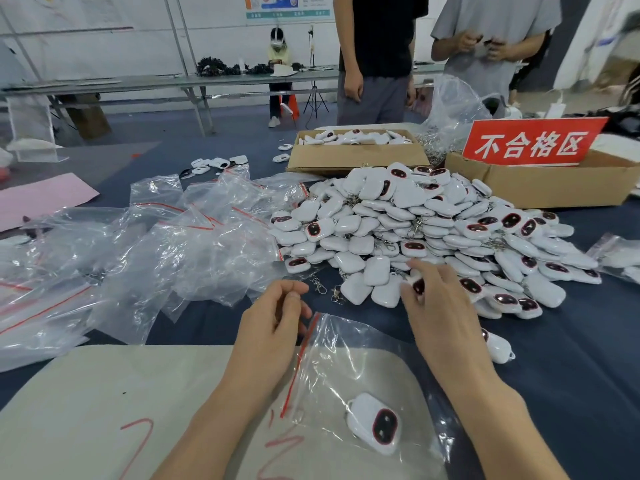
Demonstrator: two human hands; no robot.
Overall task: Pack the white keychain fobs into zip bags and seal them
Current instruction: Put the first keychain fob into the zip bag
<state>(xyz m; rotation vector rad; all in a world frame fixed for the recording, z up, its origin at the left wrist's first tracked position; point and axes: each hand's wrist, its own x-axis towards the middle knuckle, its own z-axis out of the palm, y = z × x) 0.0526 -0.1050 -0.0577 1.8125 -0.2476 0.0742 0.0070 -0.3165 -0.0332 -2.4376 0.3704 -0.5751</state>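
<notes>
A big heap of white keychain fobs [415,230], some showing a dark red-rimmed face, covers the blue table ahead. My right hand [440,306] reaches to the heap's near edge and pinches one fob [417,284] between thumb and fingers. My left hand [273,323] holds the red-striped mouth of a clear zip bag [346,368] with curled fingers. Inside that bag lies one fob [375,422], face up. Another loose fob [498,348] lies by my right wrist.
A pile of empty zip bags [156,244] spreads to the left. Two cardboard boxes [356,155] [540,185] stand behind the heap, the right one bearing a red sign [530,142]. Two people [377,57] stand across the table. A beige mat [121,403] lies under my arms.
</notes>
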